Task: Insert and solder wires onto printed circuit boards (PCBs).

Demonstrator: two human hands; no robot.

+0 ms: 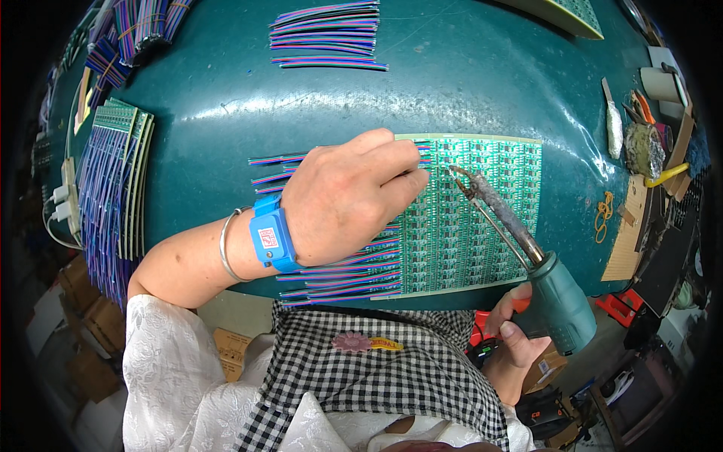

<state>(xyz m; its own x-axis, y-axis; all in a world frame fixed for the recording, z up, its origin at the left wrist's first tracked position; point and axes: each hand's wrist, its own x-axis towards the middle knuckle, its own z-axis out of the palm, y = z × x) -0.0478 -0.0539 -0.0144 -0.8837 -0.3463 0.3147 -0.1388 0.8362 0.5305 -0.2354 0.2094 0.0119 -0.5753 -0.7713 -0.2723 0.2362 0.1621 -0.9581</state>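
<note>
A green circuit board panel (482, 226) with rows of small repeated boards lies on the bench in front of me. Short multicoloured wire strips (339, 279) run out from its left side. My left hand (354, 192) is closed over these strips at the panel's upper left, its fingertips pinched beside a wire end; what lies between them is mostly hidden. From below right, my right hand (516, 328) grips a teal soldering gun (561, 301), whose tip and thin feed tube reach just right of my left fingertips, over the panel.
Loose wire strips (327, 34) lie at the far middle of the green bench mat (218, 75). Stacked panels with wires (117, 188) stand at left, near bundled wires (151, 22). To the right are a wrapped blade (611, 120), rubber bands (603, 215) and a tape roll (659, 81).
</note>
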